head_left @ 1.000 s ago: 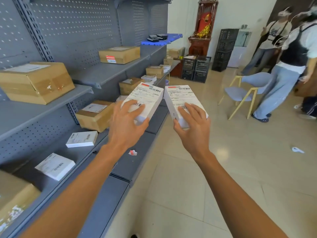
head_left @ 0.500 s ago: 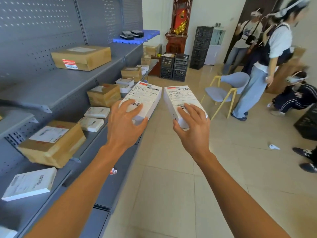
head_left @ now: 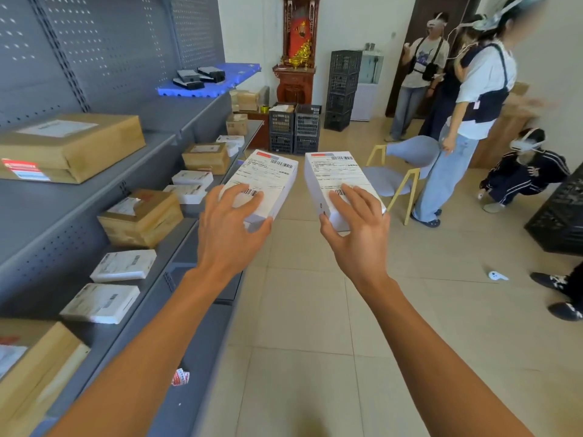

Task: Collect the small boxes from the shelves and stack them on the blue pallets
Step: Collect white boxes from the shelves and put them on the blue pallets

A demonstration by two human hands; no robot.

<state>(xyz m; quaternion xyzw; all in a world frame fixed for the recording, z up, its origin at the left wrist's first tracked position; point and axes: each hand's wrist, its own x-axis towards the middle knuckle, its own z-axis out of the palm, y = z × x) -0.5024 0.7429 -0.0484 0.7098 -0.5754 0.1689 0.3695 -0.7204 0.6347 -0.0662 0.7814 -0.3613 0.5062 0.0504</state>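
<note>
My left hand (head_left: 232, 225) grips a small white box (head_left: 268, 176) with a shipping label, held out in front of me. My right hand (head_left: 356, 225) grips a second small white box (head_left: 334, 175) beside it; a narrow gap separates the two. A blue pallet (head_left: 208, 86) lies on the top shelf far ahead on the left, with dark flat boxes (head_left: 197, 77) on it. More small white boxes (head_left: 124, 264) (head_left: 101, 302) (head_left: 192, 179) lie on the lower grey shelf (head_left: 176, 266) to my left.
Brown cartons (head_left: 71, 146) (head_left: 142, 217) (head_left: 206, 157) sit on the shelves. Ahead are black crates (head_left: 295, 127), a blue chair (head_left: 399, 167), a red cabinet (head_left: 295, 48) and several people (head_left: 470, 121) on the right. Tiled floor (head_left: 303, 310) runs alongside the shelving.
I have moved along the shelving and turned slightly right; shelves and cartons slid back to the left. Both hands keep hold of their white boxes in the same pose.
</note>
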